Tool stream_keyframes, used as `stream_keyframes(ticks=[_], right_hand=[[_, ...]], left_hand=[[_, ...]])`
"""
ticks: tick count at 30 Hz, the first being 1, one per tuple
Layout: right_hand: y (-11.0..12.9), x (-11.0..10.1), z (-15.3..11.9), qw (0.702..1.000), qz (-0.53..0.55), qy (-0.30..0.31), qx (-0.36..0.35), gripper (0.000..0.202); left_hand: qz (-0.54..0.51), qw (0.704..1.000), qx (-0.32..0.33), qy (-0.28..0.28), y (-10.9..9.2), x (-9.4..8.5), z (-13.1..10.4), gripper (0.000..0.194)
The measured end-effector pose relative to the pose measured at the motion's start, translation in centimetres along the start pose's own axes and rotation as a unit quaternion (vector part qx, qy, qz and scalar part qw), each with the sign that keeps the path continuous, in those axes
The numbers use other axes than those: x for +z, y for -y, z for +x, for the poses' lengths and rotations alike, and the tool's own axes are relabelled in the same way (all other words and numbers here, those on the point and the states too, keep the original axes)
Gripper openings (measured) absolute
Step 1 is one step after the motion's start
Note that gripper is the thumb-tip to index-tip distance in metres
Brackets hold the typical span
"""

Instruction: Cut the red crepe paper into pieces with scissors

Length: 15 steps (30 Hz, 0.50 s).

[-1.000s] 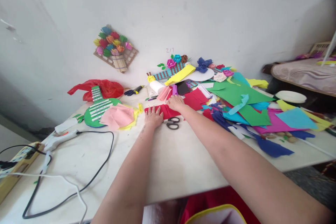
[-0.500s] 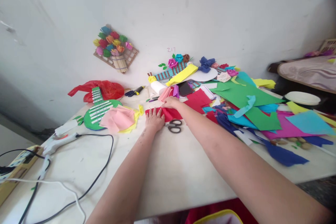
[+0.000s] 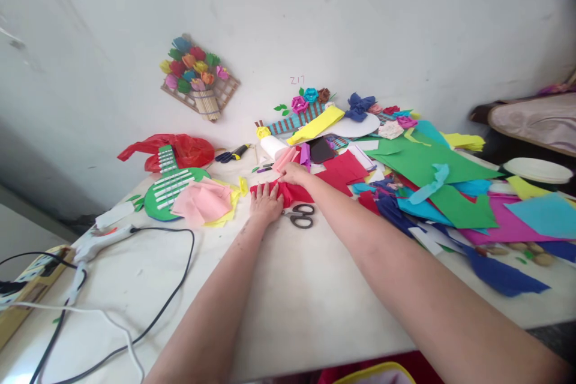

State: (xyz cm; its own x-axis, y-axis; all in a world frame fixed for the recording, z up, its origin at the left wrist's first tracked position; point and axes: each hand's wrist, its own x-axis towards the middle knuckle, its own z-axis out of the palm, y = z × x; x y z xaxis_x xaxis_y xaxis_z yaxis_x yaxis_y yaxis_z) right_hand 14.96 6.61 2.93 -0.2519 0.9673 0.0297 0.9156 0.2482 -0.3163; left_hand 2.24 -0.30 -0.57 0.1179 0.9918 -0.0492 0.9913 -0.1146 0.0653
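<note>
A strip of red crepe paper (image 3: 297,193) lies on the table in front of me. My left hand (image 3: 266,203) rests flat on its left end, fingers spread. Just beyond, my right hand (image 3: 294,174) is closed, its fingertips pinching the strip's far edge. Near the strip's close edge lie scissors (image 3: 301,216) with dark handles, their blades partly hidden by the left hand and paper. A folded pink paper piece (image 3: 285,160) sits right behind the right hand. More red paper (image 3: 345,170) is spread to the right.
At left are a green guitar-shaped craft (image 3: 155,201) under pink paper (image 3: 204,201), a glue gun (image 3: 99,243) and its black cable. Coloured paper sheets (image 3: 463,207) pile up at right. Pliers (image 3: 233,153) and a red plastic bag (image 3: 193,150) lie near the wall.
My view has shifted slightly, so things at the right appear farther right. Both hands stay at the red crepe paper, with hardly any movement.
</note>
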Motion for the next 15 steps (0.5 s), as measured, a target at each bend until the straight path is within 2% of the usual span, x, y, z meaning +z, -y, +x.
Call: stream_keyframes(ticks=[15], right_hand=[[-1.2,1.3,2.7,0.998,0.004,-0.059,-0.006,0.029]], left_hand=[[0.028,0.999,-0.014,0.031,0.2,-0.9,2.6,0.061]])
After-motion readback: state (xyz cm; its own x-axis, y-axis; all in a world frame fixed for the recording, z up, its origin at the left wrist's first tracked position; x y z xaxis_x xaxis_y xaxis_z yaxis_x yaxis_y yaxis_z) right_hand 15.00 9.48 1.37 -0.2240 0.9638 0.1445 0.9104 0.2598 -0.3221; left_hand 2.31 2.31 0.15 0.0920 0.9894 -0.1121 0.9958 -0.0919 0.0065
